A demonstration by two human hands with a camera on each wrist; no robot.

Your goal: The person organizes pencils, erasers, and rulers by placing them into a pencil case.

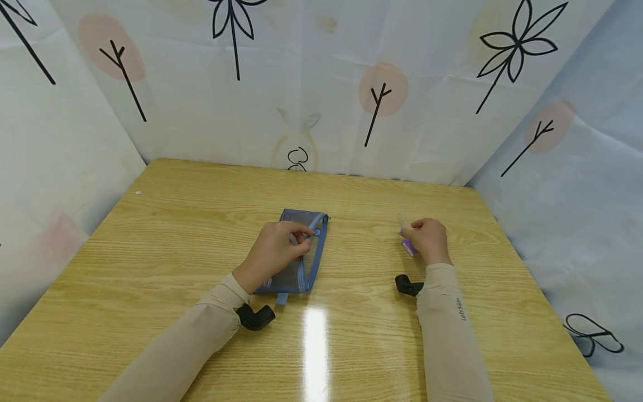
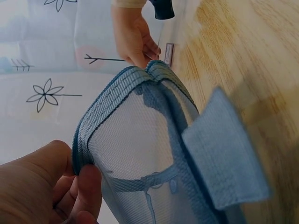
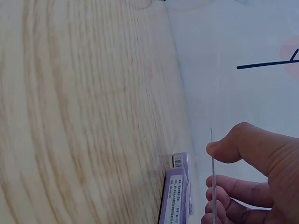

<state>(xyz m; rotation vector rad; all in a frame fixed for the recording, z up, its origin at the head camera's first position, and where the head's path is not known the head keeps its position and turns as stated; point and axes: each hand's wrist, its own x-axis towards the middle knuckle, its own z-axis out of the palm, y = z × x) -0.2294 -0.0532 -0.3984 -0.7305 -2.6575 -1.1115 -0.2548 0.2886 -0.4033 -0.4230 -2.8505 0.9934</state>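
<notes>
A blue mesh zipper pouch (image 1: 293,274) lies on the table, its zippered mouth parted. My left hand (image 1: 275,248) pinches the pouch's upper edge between thumb and fingers, as the left wrist view also shows with the left hand (image 2: 60,186) at the rim. Over to the right, my right hand (image 1: 429,239) pinches a thin, clear strip like a ruler (image 1: 402,222). It appears edge-on as a fine line (image 3: 213,175) in the right wrist view. Just below that hand lie small purple printed items (image 1: 409,247); the right wrist view shows a purple label (image 3: 174,196) with text.
The wooden table (image 1: 366,335) reaches to a patterned cloth wall (image 1: 321,123) at the back and sides. A small white scrap (image 1: 138,192) lies near the far left edge. Black wrist-camera mounts (image 1: 256,317) stick out from both sleeves.
</notes>
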